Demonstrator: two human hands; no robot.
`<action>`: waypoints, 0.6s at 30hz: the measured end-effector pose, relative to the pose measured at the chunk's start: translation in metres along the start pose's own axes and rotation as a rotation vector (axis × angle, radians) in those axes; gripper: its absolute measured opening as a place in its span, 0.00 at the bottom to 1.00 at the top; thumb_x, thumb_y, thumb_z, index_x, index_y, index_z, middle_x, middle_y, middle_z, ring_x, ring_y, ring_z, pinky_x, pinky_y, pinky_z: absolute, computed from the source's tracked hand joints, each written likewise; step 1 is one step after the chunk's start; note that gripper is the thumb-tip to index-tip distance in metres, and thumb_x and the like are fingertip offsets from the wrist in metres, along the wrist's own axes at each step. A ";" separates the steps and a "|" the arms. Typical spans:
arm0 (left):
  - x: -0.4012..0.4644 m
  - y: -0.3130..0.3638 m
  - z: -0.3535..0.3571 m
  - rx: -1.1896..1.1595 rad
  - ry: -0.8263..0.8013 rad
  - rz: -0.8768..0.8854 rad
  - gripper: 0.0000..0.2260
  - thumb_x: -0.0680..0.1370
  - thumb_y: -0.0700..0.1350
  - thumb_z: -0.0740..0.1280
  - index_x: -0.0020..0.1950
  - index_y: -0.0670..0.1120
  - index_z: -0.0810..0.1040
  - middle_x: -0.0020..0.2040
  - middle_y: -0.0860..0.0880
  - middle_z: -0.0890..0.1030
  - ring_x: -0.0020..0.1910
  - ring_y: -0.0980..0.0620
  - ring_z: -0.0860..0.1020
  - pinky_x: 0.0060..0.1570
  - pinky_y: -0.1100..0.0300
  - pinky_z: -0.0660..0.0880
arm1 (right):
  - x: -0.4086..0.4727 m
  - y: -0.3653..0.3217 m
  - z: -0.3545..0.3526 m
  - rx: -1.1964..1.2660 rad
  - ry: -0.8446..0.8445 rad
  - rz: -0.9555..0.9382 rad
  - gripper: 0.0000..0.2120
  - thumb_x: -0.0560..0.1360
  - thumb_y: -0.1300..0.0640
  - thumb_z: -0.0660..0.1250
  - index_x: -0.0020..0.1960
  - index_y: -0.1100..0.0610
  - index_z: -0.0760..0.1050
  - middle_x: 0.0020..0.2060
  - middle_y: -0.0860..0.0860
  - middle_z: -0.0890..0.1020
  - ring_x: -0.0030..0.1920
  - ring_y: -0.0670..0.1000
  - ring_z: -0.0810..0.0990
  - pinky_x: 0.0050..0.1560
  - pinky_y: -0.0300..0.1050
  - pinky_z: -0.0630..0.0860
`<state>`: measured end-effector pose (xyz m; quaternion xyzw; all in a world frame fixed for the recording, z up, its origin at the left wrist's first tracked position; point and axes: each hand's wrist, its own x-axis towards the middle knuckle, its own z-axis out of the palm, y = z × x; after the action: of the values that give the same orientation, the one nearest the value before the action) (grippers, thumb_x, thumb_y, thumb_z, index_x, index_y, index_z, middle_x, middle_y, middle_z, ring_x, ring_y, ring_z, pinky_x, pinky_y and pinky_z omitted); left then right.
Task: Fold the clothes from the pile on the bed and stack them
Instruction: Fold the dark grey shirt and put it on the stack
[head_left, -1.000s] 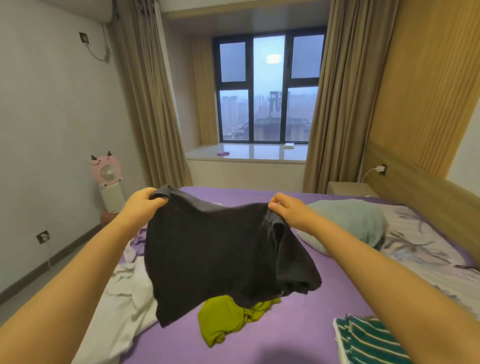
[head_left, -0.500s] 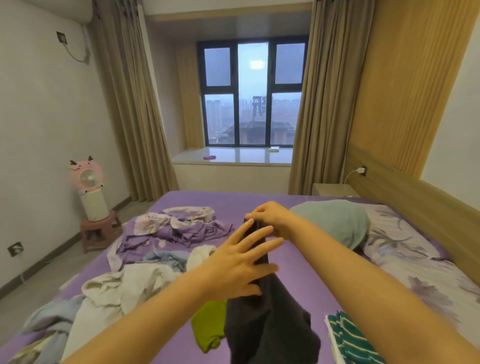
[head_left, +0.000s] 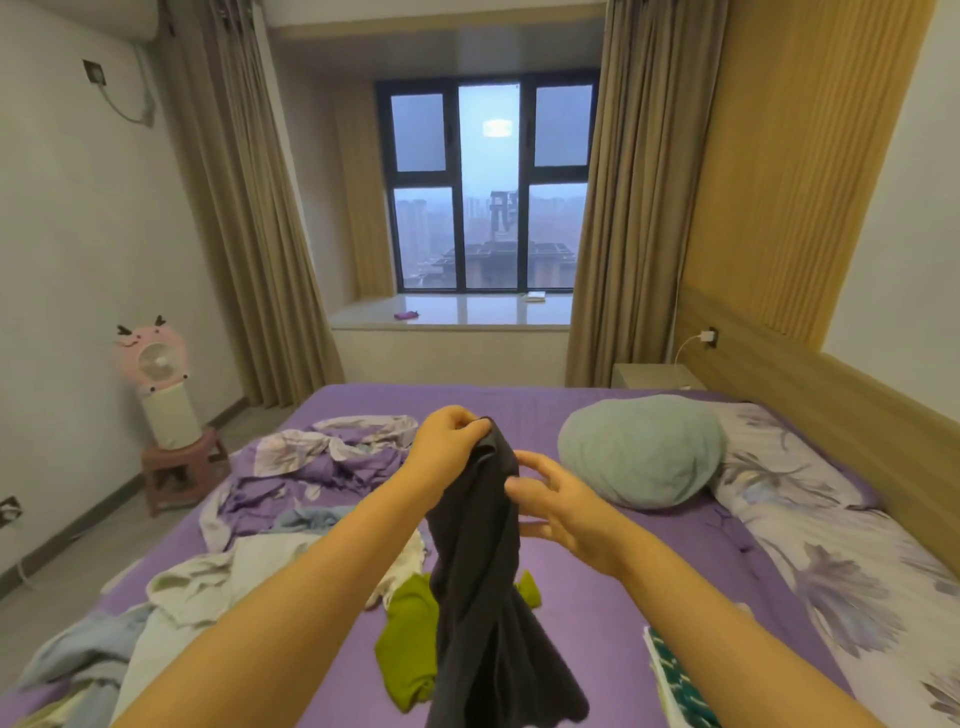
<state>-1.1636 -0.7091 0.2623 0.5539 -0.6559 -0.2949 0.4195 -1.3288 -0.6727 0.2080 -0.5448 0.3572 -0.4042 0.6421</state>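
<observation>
A dark grey garment (head_left: 483, 587) hangs folded lengthwise above the purple bed (head_left: 597, 597). My left hand (head_left: 449, 444) grips its top edge, fingers curled round the fabric. My right hand (head_left: 558, 506) is just right of the hanging cloth, fingers spread and relaxed, fingertips touching its side. A pile of loose clothes (head_left: 218, 571) in white, pale blue and purple lies on the bed's left half. An olive-green garment (head_left: 408, 649) lies crumpled under the dark one. A folded green-and-white striped piece (head_left: 675, 680) sits at the lower right.
A pale blue cushion (head_left: 641, 449) and a floral pillow (head_left: 779, 467) lie by the wooden headboard (head_left: 831, 405) on the right. A pink fan on a small stool (head_left: 161, 395) stands by the left wall. Window and curtains are behind the bed.
The garment, spread wide between both hands a second ago, now hangs doubled from my left hand. My right hand let go of the top edge and dropped to the cloth's side.
</observation>
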 end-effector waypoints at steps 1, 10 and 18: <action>0.002 0.001 -0.002 -0.065 -0.002 -0.049 0.10 0.79 0.47 0.65 0.47 0.40 0.78 0.40 0.45 0.77 0.39 0.49 0.74 0.40 0.56 0.73 | -0.002 0.001 0.003 -0.082 0.017 -0.008 0.28 0.71 0.50 0.74 0.68 0.47 0.67 0.58 0.51 0.80 0.57 0.51 0.81 0.50 0.44 0.80; 0.001 -0.003 -0.043 0.032 -0.222 0.077 0.12 0.77 0.39 0.64 0.57 0.52 0.77 0.55 0.53 0.77 0.53 0.57 0.75 0.50 0.64 0.71 | 0.015 -0.008 0.012 -0.253 0.274 -0.127 0.04 0.73 0.56 0.71 0.48 0.52 0.79 0.43 0.50 0.84 0.44 0.49 0.84 0.40 0.37 0.79; -0.014 -0.021 -0.040 0.455 -0.223 0.208 0.08 0.76 0.45 0.69 0.53 0.44 0.80 0.47 0.46 0.80 0.47 0.48 0.78 0.42 0.60 0.71 | 0.029 -0.021 0.017 -0.816 0.298 -0.155 0.03 0.74 0.56 0.69 0.48 0.51 0.78 0.45 0.50 0.82 0.47 0.50 0.80 0.50 0.47 0.79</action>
<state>-1.1174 -0.6972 0.2601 0.5275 -0.8010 -0.1543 0.2374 -1.3038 -0.6933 0.2304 -0.7147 0.5344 -0.3513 0.2833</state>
